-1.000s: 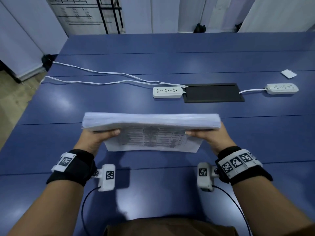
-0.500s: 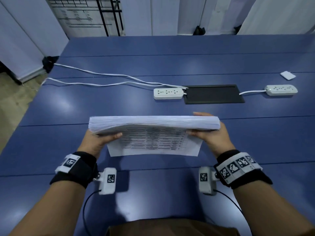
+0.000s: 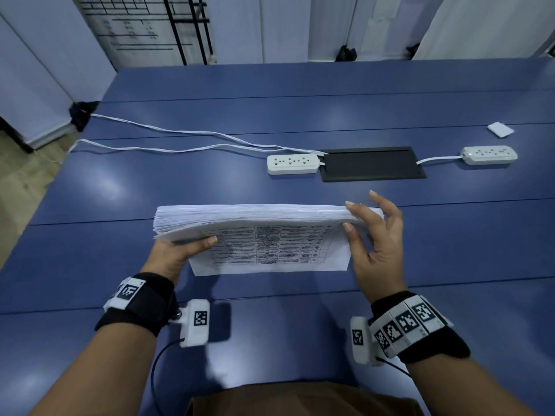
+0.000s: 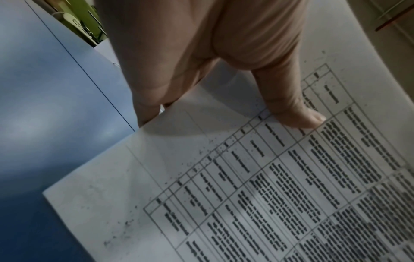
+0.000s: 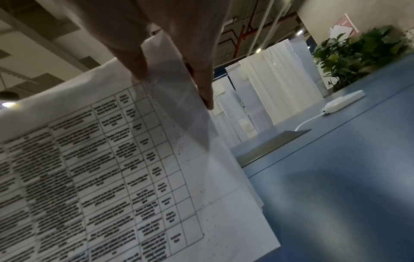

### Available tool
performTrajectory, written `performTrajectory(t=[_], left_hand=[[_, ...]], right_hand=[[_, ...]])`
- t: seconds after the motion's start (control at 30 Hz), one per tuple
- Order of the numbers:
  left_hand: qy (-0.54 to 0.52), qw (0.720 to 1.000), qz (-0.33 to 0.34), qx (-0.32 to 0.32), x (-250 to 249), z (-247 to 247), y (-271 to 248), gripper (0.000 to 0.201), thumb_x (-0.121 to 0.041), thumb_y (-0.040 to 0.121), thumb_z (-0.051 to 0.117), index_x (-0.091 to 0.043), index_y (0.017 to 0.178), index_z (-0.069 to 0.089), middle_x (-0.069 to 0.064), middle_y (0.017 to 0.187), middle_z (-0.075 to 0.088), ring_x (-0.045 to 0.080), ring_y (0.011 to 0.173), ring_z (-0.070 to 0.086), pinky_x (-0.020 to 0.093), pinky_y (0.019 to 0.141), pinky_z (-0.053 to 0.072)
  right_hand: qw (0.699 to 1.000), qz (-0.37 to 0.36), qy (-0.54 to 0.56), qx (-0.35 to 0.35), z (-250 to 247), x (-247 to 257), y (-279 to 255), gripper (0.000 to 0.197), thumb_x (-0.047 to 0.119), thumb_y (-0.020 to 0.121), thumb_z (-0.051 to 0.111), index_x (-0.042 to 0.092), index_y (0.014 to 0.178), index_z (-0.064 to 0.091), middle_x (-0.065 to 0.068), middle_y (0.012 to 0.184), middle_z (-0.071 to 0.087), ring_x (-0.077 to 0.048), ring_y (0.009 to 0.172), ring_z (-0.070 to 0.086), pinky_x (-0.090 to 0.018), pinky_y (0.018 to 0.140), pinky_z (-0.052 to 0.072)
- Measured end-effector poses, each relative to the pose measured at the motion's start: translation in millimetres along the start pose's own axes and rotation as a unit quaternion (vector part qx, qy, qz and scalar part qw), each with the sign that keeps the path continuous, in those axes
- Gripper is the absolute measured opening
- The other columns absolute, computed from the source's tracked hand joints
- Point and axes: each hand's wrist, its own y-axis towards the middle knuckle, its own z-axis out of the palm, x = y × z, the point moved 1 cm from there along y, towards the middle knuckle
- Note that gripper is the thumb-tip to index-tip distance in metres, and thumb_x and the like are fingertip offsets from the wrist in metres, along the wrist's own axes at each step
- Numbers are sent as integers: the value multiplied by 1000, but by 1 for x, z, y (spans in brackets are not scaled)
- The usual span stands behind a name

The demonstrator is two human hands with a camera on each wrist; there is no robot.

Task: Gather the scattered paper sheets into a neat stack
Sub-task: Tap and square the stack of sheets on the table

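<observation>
**One stack in hand, edges not yet square**

Two hands hold a single thick bundle of printed sheets on edge above the blue table. The left hand (image 3: 177, 253) grips the bundle's left end: its thumb lies pressed across the near printed face, as the left wrist view shows, and the fingers are hidden behind the paper. The right hand (image 3: 375, 235) is at the right end with its fingers fairly straight and spread; the thumb and forefinger rest on the top right corner, while the other fingers stand clear behind. It looks more like steadying or patting than a firm grip.

The paper stack (image 3: 255, 219) stands upright on its long lower edge, which seems to rest on or just over the table (image 3: 300, 325); I cannot tell which. The front sheet, with its printed grid, faces the person.

Judging by this, the gathering is done: no loose sheets show anywhere on the table. What is left is the tidying. The left end fans out slightly, and in the right wrist view a few sheet edges stick out at the right side, so the bundle likely needs tapping square and laying flat.

Well beyond it lie a white power strip (image 3: 292, 164), a black rectangular panel (image 3: 372, 165), a second power strip (image 3: 489, 154) and a small white card (image 3: 500, 129).
</observation>
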Motion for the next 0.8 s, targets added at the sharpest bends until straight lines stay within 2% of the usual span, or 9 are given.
performTrajectory(t=[0.07, 0.13, 0.23, 0.3, 0.37, 0.47, 0.6, 0.7, 0.8], left_hand=[[0, 1000, -1, 1, 1, -2, 0, 54, -28, 41, 96, -25, 91, 79, 2, 102, 75, 13, 95, 70, 20, 79, 55], [-2, 1000, -4, 0, 2, -3, -1, 58, -33, 36, 96, -25, 91, 79, 0, 99, 76, 13, 95, 71, 20, 78, 54], [-12, 1000, -5, 2, 1, 1, -2, 41, -11, 53, 87, -15, 92, 76, 8, 107, 73, 14, 93, 71, 22, 78, 55], [-7, 1000, -1, 2, 2, 1, -2, 40, 1, 57, 77, -15, 94, 74, 9, 108, 72, 15, 93, 71, 23, 78, 56], [-8, 1000, -2, 19, 2, 0, -1, 42, -8, 55, 86, -17, 94, 76, 9, 107, 73, 17, 95, 71, 25, 80, 56], [-6, 1000, -4, 20, 4, -4, 2, 59, -22, 43, 95, -18, 99, 76, 10, 108, 73, 20, 100, 70, 29, 85, 56], [-14, 1000, 1, 7, 5, -4, 2, 53, -23, 45, 96, -21, 95, 77, 8, 107, 73, 17, 98, 69, 25, 81, 55], [-7, 1000, 1, 14, 4, -5, 2, 58, -28, 39, 95, -24, 94, 78, 4, 104, 75, 16, 98, 70, 24, 80, 55], [-4, 1000, -1, 8, 5, -6, 2, 66, -37, 33, 98, -22, 93, 78, 4, 102, 75, 17, 97, 70, 25, 81, 55]], right_hand=[[1000, -11, -4, -5, -1, 3, 1, 35, -2, 88, 64, 22, 113, 62, -9, 135, 37, -11, 122, 45, -13, 102, 33], [1000, -18, -4, -9, -2, 6, 1, 35, -3, 87, 64, 23, 110, 62, -10, 133, 39, -15, 117, 51, -11, 101, 32], [999, -26, -18, -17, -4, 9, 0, 35, -3, 87, 63, 23, 109, 64, -14, 132, 43, -24, 113, 54, -11, 100, 33], [998, -35, -42, -8, -4, 8, -2, 41, -6, 88, 60, 24, 114, 65, -13, 133, 43, -21, 115, 52, -9, 96, 34], [998, -34, -57, 13, -2, 4, -3, 52, -12, 88, 55, 27, 120, 63, -9, 136, 41, -19, 120, 48, -12, 97, 36], [999, -26, -45, 17, 0, 2, -3, 56, -15, 88, 51, 28, 122, 61, -4, 130, 39, -15, 119, 47, -19, 97, 41], [999, -27, 12, -20, -4, 3, 2, 42, -21, 85, 52, 11, 110, 65, 2, 114, 40, 2, 105, 49, -12, 91, 45], [998, -48, 6, -36, -10, 4, 5, 21, -16, 83, 60, -2, 98, 65, -14, 107, 47, 4, 103, 50, -14, 90, 46], [998, -59, 7, -33, -14, 7, 5, 14, -12, 85, 60, -3, 93, 66, -20, 106, 48, 3, 102, 51, -15, 89, 46]])
